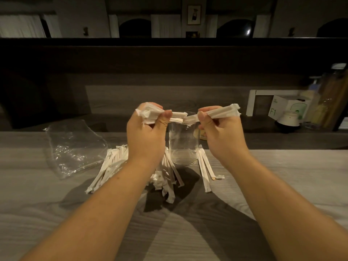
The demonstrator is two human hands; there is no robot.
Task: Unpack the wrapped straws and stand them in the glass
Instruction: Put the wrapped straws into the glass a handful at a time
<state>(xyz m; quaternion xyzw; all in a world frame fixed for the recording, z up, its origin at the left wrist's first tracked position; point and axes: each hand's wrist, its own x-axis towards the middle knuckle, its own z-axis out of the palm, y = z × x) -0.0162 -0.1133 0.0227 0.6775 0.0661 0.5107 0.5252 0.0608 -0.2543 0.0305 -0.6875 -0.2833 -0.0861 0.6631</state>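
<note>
Left of the glass (183,140), a crumpled clear bag (75,147) lies on the table (56,213), then a heap of wrapped straws (111,166) fans out just beside the glass base. Directly above the glass rim, the left hand (146,132) pinches a bunch of torn wrapper ends, and the right hand (224,132) pinches the held straws (218,113). Both grips are closed. A sharp tug could likely snap the straws or knock the empty glass over. Right of the glass lie a few more straws (204,170); beyond them the table is open, giving free room.
</note>
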